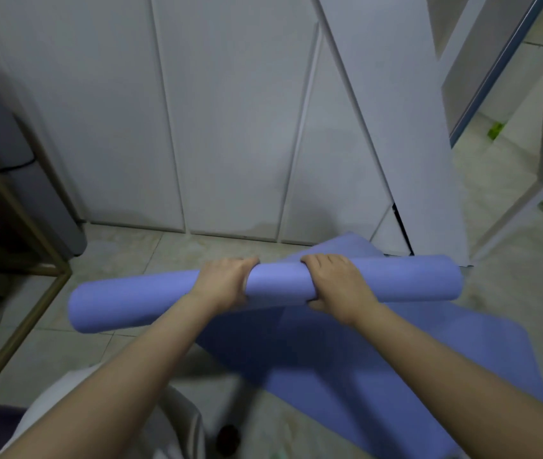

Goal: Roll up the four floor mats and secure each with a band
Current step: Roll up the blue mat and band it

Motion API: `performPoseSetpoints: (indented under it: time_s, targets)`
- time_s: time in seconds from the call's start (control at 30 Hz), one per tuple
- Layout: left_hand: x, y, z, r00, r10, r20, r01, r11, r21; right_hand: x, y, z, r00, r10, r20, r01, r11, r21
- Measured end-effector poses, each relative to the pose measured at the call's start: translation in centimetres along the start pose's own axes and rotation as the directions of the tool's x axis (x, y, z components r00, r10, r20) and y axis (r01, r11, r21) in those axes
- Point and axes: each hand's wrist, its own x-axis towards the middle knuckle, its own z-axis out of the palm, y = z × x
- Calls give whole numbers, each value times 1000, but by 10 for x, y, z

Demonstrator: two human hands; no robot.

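Observation:
A purple floor mat is rolled into a long tube (276, 281) that lies across the middle of the view, lifted above the floor and tilted slightly down to the left. My left hand (227, 281) grips the roll just left of its middle. My right hand (336, 281) grips it just right of the middle, thumb under the roll. Another purple mat (363, 352) lies flat on the tiled floor beneath and to the right, its far corner curling up against the cabinet. No band is in view.
White cabinet doors (230, 127) stand straight ahead. A gold metal frame (31, 299) and a grey box sit at the left. A white door frame (528, 160) opens at the right. My light-clad knee (177, 415) is at the bottom.

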Motion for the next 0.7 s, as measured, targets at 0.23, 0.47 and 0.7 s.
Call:
performPoseSetpoints:
  time_s: [0.23,0.47,0.7]
  targets:
    - [3,3,7,930,78,358,-1,978,-211,9,8,-23,840,-40,542,17,999,48]
    - [5,-8,5,921,141,363,9,924,-382,2,-22,-20,936,-99,339,154,978,-139]
    - [-7,-1,11,926,180,330,-44,924,-380,16,-15,-24,879,-72,472,95,995,-25]
